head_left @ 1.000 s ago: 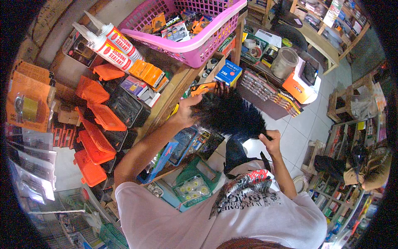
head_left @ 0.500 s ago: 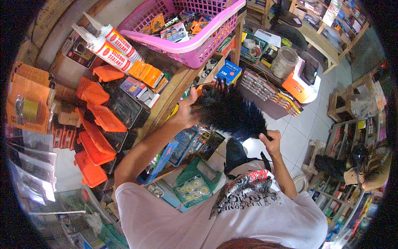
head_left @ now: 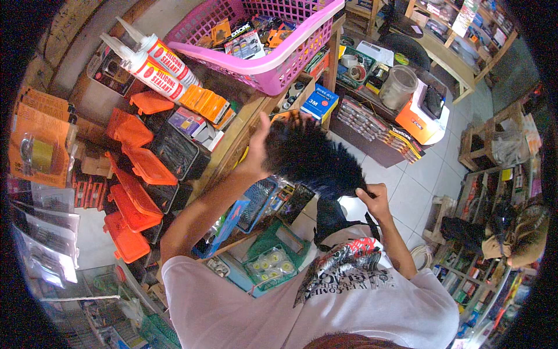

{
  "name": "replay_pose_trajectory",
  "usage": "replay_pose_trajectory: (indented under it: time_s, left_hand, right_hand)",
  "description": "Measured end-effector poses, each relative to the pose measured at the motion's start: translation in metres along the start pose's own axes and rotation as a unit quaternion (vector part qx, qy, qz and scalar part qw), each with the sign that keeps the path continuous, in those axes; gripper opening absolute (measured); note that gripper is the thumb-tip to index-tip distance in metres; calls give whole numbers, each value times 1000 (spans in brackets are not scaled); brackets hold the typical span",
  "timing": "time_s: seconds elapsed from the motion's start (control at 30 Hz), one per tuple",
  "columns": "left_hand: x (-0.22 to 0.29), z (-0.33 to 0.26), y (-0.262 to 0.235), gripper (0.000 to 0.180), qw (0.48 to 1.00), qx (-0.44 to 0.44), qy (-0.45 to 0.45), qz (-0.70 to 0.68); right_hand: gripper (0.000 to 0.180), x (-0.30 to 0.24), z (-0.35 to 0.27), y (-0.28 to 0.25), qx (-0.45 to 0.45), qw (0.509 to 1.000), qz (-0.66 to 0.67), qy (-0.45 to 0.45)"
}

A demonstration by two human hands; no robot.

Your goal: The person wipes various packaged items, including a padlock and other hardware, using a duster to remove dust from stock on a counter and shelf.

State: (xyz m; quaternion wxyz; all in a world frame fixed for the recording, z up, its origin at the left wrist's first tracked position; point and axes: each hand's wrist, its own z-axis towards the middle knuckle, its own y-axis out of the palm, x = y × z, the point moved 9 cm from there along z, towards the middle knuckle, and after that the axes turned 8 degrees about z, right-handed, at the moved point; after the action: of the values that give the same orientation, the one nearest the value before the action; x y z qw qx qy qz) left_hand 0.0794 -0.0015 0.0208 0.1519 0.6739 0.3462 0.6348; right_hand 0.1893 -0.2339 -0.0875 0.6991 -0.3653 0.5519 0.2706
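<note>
A black fluffy duster (head_left: 317,154) stretches between my two hands in front of my chest. My right hand (head_left: 373,200) is closed on its lower right end, thumb on top. At the upper left end, my left hand (head_left: 253,152) rests open against the bristles. Its thumb points up, apart from the duster, and the long black strands mostly hide its other fingers.
A pink basket (head_left: 273,67) of packaged goods stands on the wooden shelf ahead. To the left are sealant tubes (head_left: 152,75) and open orange-lidded boxes (head_left: 136,200). A round table (head_left: 372,131) with a jar (head_left: 399,87) stands ahead right. A green basket (head_left: 296,235) sits below.
The duster has shifted slightly left, and its strands lie differently. My left hand has turned its thumb more upright and moved a little left. My right hand has moved slightly left with its end.
</note>
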Motion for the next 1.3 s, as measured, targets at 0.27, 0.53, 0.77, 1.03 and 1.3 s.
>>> replay_pose_trajectory:
  time_s: [0.27,0.53,0.77,1.03,1.3]
  left_hand:
    - [10,4,12,103,998,-54,-2,-42]
    - [8,1,-11,103,995,86,5,-49]
    - [9,2,-4,104,996,63,3,-59]
    - [11,2,-20,99,994,102,38,-17]
    - [8,2,-13,100,997,64,11,-32]
  right_hand:
    - [43,-5,-2,14,13,999,38,30]
    - [39,-5,-2,1,73,993,39,83]
    - [38,-1,2,3,47,996,7,73]
    - [42,-13,4,-4,61,997,-14,42]
    - [45,0,3,-8,54,997,-10,56]
